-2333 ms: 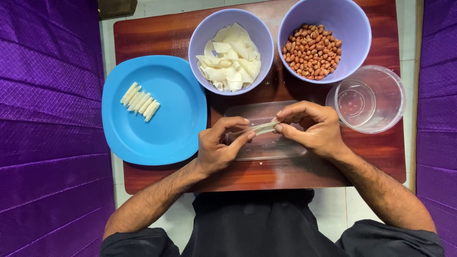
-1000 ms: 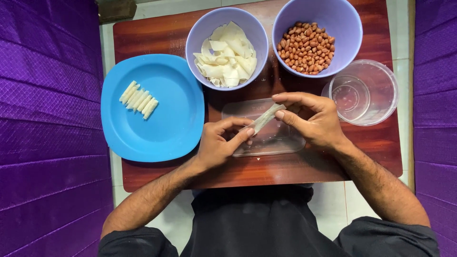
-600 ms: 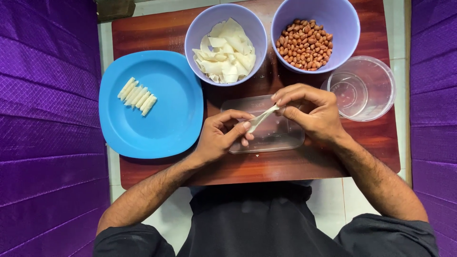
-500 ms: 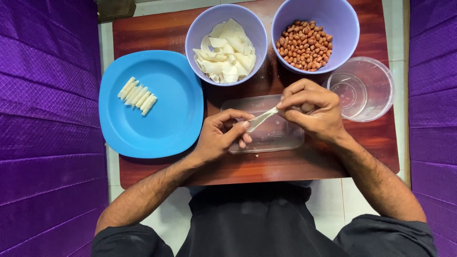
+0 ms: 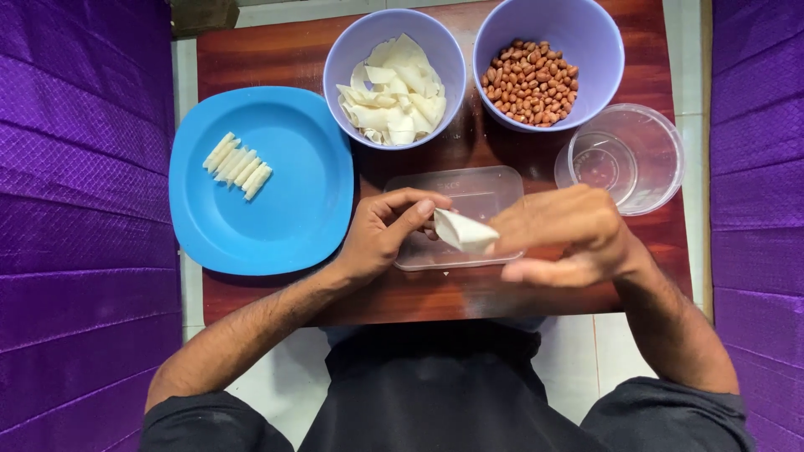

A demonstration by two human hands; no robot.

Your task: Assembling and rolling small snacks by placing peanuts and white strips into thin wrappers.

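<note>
A pale folded wrapper [image 5: 463,232] is pinched between both hands above a clear rectangular lid [image 5: 494,191]. My left hand [image 5: 387,233] grips its left end with thumb and fingers. From the right, my right hand [image 5: 565,234] holds the other end, blurred by motion. Behind them stand a lilac bowl of pale wrapper sheets [image 5: 395,79] and a lilac bowl of peanuts [image 5: 533,80]. A blue plate [image 5: 285,201] at the left carries a row of several rolled white sticks [image 5: 237,165].
A clear round container [image 5: 624,156] stands at the right of the brown wooden board [image 5: 276,50]. Purple quilted fabric [image 5: 79,209] flanks both sides. Pale tiled floor shows at the board's edges.
The wrapper was a thin stick held at its ends; now it looks like a wider folded cone. My right hand has dropped lower and nearer, over the lid.
</note>
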